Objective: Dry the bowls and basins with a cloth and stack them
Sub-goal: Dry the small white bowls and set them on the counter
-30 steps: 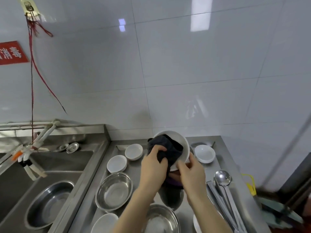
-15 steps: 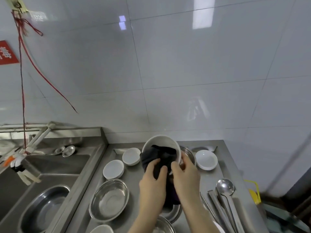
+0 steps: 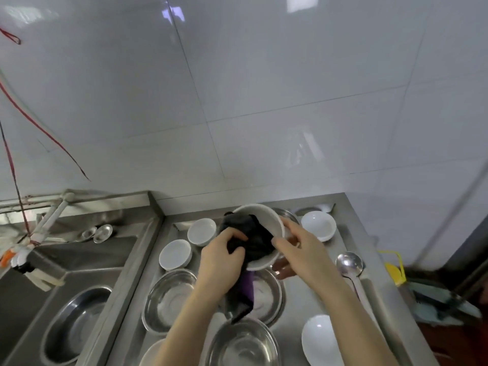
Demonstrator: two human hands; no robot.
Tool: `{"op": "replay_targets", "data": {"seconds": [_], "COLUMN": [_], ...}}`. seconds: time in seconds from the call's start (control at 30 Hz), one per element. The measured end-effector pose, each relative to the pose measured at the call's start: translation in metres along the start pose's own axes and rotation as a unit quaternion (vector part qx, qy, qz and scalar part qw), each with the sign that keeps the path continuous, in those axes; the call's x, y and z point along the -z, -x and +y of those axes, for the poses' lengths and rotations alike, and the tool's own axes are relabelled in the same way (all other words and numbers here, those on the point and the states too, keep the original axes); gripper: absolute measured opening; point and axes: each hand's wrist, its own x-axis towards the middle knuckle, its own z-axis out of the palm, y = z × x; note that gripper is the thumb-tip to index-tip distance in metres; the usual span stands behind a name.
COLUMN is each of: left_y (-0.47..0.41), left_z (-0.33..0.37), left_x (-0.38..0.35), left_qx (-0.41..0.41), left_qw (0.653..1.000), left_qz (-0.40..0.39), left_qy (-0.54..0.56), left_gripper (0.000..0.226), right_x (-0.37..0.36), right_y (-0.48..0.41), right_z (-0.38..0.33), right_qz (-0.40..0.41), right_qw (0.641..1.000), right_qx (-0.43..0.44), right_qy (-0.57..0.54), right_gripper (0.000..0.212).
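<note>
Now, left fingers (image 3: 233, 235) around dark cloth (image 3: 252, 232) inside white bowl (image 3: 269, 220), right fingers (image 3: 284, 244) around its rim.

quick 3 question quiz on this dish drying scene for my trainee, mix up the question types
1. Fill in: the big item lying in the sink is a steel ____.
2. True or false: the left hand grips the dark cloth inside the white bowl.
3. Where does the ladle lie?
A) in the sink
B) on the counter, right of the right hand
C) in the white bowl

Key: 1 basin; 2 true; 3 B
</note>
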Motion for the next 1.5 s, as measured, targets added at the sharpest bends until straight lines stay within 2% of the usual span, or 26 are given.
{"op": "replay_targets", "data": {"seconds": [0.07,0.13,0.2,0.27,0.33,0.43,0.5,0.57,0.63,0.7,0.77,0.83,0.9,0.97,1.07,1.17,1.23,1.3,1.4,1.5], "left_y": [0.001,0.005,0.011,0.014,0.013,0.010,0.012,0.015,0.020,0.032,0.046,0.052,0.048,0.042,0.038,0.037,0.036,0.036,0.040,0.046], "left_z": [0.002,0.006,0.008,0.006,-0.001,-0.011,-0.015,-0.015,-0.013,-0.004,0.006,0.010,0.008,0.006,0.002,-0.003,-0.007,-0.009,-0.009,-0.004], "left_x": [-0.009,-0.014,-0.017,-0.013,-0.008,0.000,0.002,0.000,-0.007,-0.019,-0.029,-0.030,-0.024,-0.016,-0.006,-0.004,-0.006,-0.007,-0.008,-0.009], "left_qx": [0.059,0.083,0.067,0.032,-0.016,-0.082,-0.116,-0.113,-0.077,-0.004,0.061,0.070,0.048,0.029,-0.021,-0.069,-0.078,-0.062,0.016,0.097], "left_qw": [0.995,0.989,0.992,0.997,1.000,0.993,0.984,0.987,0.996,0.997,0.987,0.982,0.985,0.990,0.998,0.996,0.994,0.997,0.999,0.987], "left_qz": [0.039,0.051,0.049,0.040,0.020,-0.043,-0.084,-0.069,0.008,0.080,0.101,0.115,0.123,0.105,0.055,-0.033,-0.049,-0.016,0.045,0.083], "left_qy": [0.075,0.108,0.095,0.059,0.015,-0.073,-0.104,-0.087,-0.051,0.009,0.110,0.132,0.114,0.090,0.031,-0.042,-0.055,-0.038,0.016,0.097], "left_gripper": [0.028,0.028,0.027,0.029,0.035,0.040,0.041,0.042,0.040,0.038,0.034,0.031,0.032,0.032,0.036,0.040,0.041,0.043,0.036,0.031], "right_x": [-0.017,-0.032,-0.038,-0.036,-0.022,0.004,0.014,0.010,-0.005,-0.022,-0.039,-0.049,-0.050,-0.039,-0.006,0.023,0.025,0.016,-0.002,-0.029], "right_y": [0.001,0.003,0.005,0.006,0.006,0.009,0.013,0.018,0.020,0.017,0.018,0.022,0.022,0.020,0.021,0.022,0.022,0.021,0.022,0.032], "right_z": [0.005,0.007,0.008,0.009,0.007,-0.002,-0.003,-0.003,0.002,0.010,0.015,0.016,0.016,0.011,-0.009,-0.018,-0.013,-0.004,0.005,0.009], "right_qz": [-0.001,0.040,0.097,0.113,0.074,-0.051,-0.081,-0.050,0.014,0.089,0.147,0.173,0.165,0.122,-0.001,-0.105,-0.105,-0.063,0.005,0.026], "right_qw": [1.000,0.998,0.993,0.991,0.993,0.994,0.988,0.989,0.995,0.994,0.987,0.983,0.984,0.990,0.997,0.987,0.986,0.990,0.997,0.998], "right_qx": [0.025,0.040,0.057,0.072,0.073,0.034,0.028,0.033,0.035,0.046,0.061,0.065,0.069,0.074,0.052,0.013,0.007,0.025,0.045,0.047], "right_qy": [0.002,0.009,0.020,0.024,0.056,0.094,0.132,0.135,0.089,0.049,0.028,-0.003,-0.006,0.003,0.052,0.121,0.129,0.124,0.055,0.022], "right_gripper": [0.061,0.071,0.070,0.066,0.062,0.053,0.054,0.054,0.049,0.045,0.048,0.053,0.055,0.055,0.047,0.047,0.051,0.055,0.055,0.056]}}
